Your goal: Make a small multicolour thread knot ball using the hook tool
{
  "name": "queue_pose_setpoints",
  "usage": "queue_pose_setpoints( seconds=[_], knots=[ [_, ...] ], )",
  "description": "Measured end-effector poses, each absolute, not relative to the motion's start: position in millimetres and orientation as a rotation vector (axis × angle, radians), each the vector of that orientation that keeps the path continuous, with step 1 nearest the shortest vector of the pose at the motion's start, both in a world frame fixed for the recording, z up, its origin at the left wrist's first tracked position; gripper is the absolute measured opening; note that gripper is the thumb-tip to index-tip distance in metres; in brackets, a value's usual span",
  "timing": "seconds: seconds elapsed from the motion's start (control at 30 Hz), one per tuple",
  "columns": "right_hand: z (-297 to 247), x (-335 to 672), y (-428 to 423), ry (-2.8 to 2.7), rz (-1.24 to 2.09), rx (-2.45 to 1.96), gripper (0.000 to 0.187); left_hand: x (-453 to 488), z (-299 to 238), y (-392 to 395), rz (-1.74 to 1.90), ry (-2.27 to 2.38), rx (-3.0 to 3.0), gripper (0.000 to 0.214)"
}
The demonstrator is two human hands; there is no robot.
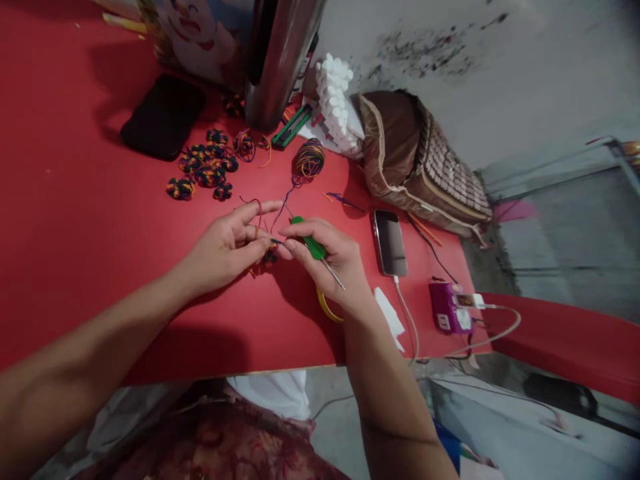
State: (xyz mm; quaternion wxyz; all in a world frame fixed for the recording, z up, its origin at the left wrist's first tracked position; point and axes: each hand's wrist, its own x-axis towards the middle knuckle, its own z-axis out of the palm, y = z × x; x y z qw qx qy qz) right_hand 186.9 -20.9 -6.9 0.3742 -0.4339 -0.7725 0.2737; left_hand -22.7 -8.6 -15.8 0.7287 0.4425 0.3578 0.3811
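My right hand (333, 257) grips a crochet hook with a green handle (309, 245), its metal end pointing back past my wrist. My left hand (227, 245) pinches a small multicoloured crochet piece (270, 257) at the hook's tip, with the index finger stretched out and yarn looped over it. The yarn strand runs up to a multicoloured yarn ball (308, 160) on the red table (75, 220). Several finished small crochet pieces (205, 167) lie to the upper left of my hands.
A phone (389, 243) on a charging cable lies right of my right hand, with a purple power strip (449, 308) beyond. A brown bag (420, 163), white foam piece (335, 100), black pouch (164, 117) and metal object (277, 60) stand at the back. A yellow ring (327, 308) lies under my wrist.
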Motion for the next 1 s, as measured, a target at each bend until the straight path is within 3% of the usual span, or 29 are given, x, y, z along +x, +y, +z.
queue_pose_setpoints(
  seconds=[0.2,0.3,0.4,0.6,0.87,1.0],
  knots=[
    [-11,193,-18,-2.16,0.581,-1.01,0.017,-22,-20,-6,0.835,0.836,1.036,0.04],
    [-14,192,-18,-2.185,0.468,-1.081,0.01,-22,-21,-5,0.837,0.854,1.059,0.03],
    [-17,189,-21,-2.204,0.379,-1.174,0.015,-21,-24,-6,0.815,0.869,1.08,0.022],
    [-18,188,-20,-2.158,0.317,-1.141,0.007,-21,-26,-8,0.849,0.95,1.016,0.013],
    [-27,180,-20,-1.897,0.646,-1.148,0.008,-22,-23,-6,0.878,0.885,0.891,0.021],
    [-31,178,-21,-1.852,0.639,-1.2,0.011,-22,-25,-5,0.873,0.867,0.862,0.015]
  ],
)
